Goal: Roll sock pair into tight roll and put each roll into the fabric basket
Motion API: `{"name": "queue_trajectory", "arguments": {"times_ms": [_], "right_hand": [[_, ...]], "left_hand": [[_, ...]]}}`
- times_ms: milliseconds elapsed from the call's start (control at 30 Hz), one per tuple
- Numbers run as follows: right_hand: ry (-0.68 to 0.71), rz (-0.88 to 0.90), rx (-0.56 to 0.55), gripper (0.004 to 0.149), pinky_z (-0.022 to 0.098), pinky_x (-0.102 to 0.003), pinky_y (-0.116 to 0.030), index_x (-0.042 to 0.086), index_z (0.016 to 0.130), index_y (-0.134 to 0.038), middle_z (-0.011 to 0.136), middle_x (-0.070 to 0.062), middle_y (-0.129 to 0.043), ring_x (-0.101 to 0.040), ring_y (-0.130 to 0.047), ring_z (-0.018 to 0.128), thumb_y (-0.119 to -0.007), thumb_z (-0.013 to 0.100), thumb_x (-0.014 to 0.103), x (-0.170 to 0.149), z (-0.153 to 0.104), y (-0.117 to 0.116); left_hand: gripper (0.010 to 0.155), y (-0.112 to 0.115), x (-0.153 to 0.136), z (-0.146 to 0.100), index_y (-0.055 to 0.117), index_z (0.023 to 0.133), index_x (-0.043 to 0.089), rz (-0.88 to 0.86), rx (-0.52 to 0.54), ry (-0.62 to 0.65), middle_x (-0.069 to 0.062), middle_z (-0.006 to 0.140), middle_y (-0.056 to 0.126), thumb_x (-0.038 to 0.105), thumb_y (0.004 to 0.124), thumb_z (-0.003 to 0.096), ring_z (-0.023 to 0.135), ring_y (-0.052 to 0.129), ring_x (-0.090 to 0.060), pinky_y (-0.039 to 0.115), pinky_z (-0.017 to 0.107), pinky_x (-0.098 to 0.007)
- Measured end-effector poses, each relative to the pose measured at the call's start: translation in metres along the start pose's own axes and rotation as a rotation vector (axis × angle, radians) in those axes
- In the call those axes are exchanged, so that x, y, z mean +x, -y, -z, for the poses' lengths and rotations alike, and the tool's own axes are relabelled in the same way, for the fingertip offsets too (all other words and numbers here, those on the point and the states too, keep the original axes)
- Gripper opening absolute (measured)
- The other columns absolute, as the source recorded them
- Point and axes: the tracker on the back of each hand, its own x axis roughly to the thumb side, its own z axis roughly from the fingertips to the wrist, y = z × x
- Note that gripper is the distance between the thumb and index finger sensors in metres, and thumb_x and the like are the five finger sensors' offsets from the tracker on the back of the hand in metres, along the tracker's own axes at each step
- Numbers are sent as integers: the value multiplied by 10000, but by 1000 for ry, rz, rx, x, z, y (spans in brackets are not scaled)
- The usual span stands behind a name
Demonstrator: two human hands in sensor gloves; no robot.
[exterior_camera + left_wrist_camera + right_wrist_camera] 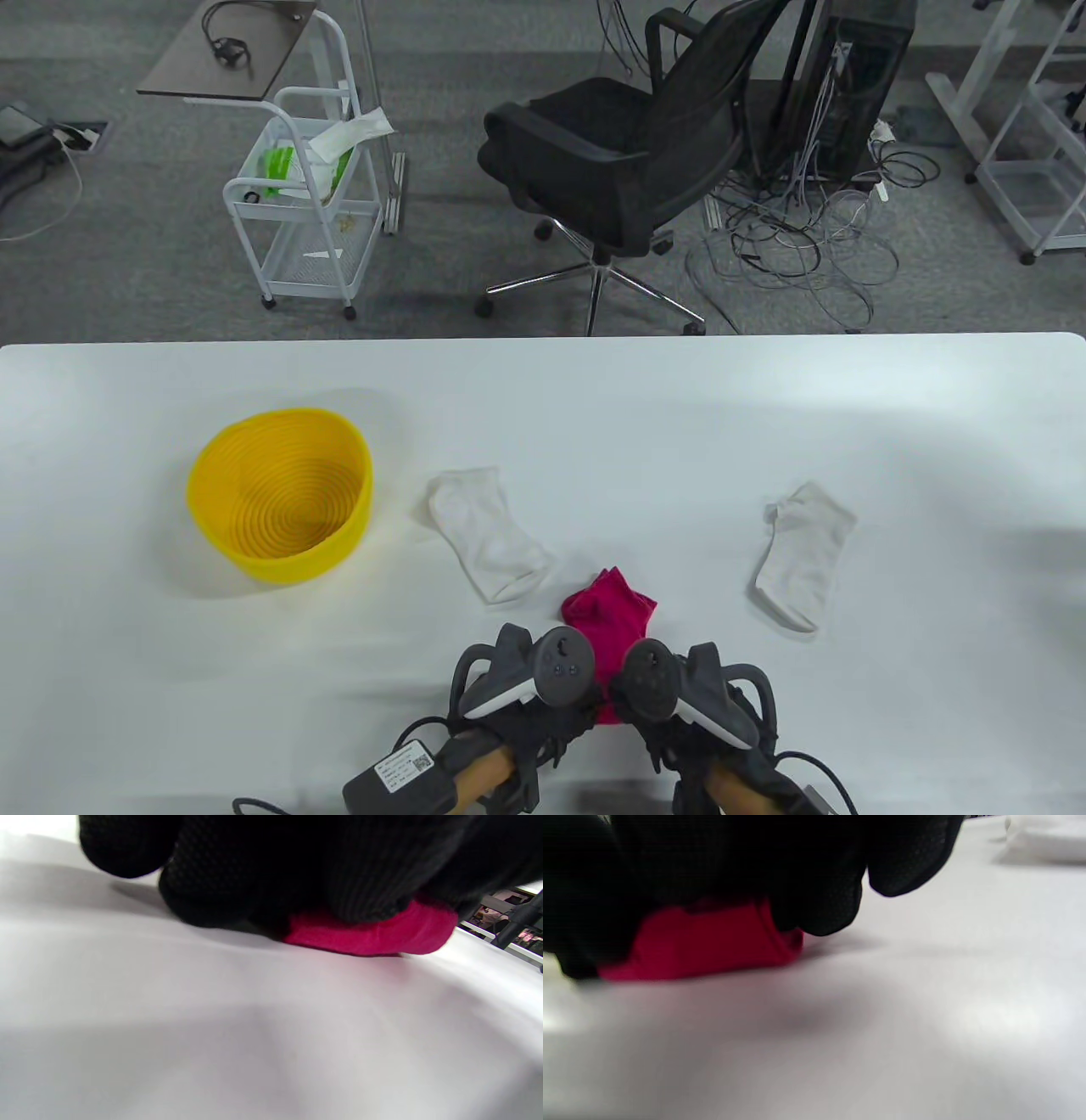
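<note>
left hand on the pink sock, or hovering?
Touching. Left wrist view shows the left hand fingers pressed down onto the pink sock, no gap between them.

No text, brand, number or sign can be read anywhere in these views. The one printed thing is a white label [400,766] on the dark box strapped at the left forearm, at the bottom of the table view: it bears a QR-style square and a few lines of small print, all too small to make out. The two wrist views show no lettering.
</note>
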Motion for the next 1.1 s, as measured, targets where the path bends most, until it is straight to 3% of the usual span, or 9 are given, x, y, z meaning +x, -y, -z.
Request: {"name": "queue_trajectory", "arguments": {"times_ms": [133,267,467,733,1100], "right_hand": [[62,48,-4,388,587,-482,-771,372,746,-910,785,103,-964,-151,-981,711,-883,365,438,0,-7,9],[66,-56,75,401,599,-484,-764,390,760,-899,817,126,-948,-149,-967,745,-887,363,446,6,-6,-3],[23,-43,121,427,612,-495,-750,408,790,-858,860,142,-915,-159,-941,789,-896,367,443,2,0,-11],[-17,-132,82,534,625,-506,-733,384,850,-807,900,125,-877,-167,-909,821,-933,337,460,6,2,-18],[-55,-84,38,409,617,-483,-748,381,797,-860,827,129,-932,-137,-947,758,-861,392,432,4,6,-17]], "left_hand": [[387,0,0,1,927,744,333,-11,-3,-9,14,646,966,427,836,381,447,969,-187,765,463,-445],[385,0,-1,1,926,743,334,-18,-5,-16,15,639,966,433,827,384,439,967,-187,764,460,-445],[401,1,1,-1,912,752,324,2,13,-24,17,637,964,443,801,385,433,968,-182,770,453,-443],[448,-19,-8,-14,936,784,320,-62,74,-42,9,711,974,450,844,365,504,1000,-202,773,477,-453],[536,-4,-1,-5,902,806,295,42,41,-16,12,731,942,474,934,302,511,969,-199,755,495,-456]]}}
